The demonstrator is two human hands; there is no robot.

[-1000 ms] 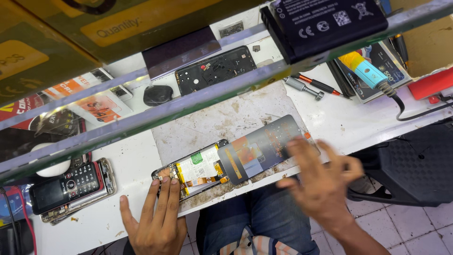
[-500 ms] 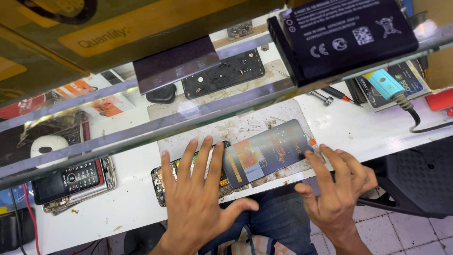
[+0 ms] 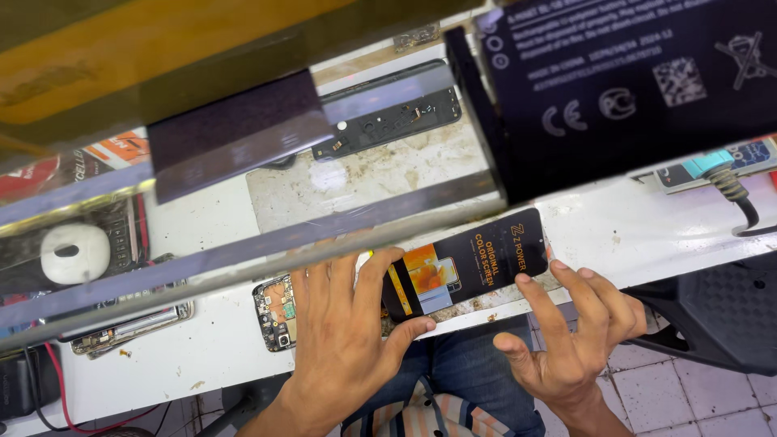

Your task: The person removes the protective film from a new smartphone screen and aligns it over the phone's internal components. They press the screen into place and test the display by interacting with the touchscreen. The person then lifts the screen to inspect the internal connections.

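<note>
Single head view — looking steeply down, close over the workbench (image 3: pixel 243 348).

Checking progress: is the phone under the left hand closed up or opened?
Opened: the phone shows bare circuit board beside the left hand, and the dark screen panel lies unseated.

A glass shelf (image 3: pixel 267 247) (with a black battery (image 3: pixel 639 89) on it) overhangs the white bench (image 3: pixel 210 348), blocking reach from above.

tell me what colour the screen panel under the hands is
Black, with an orange patch and orange lettering, seen in the head view: screen panel.
</note>
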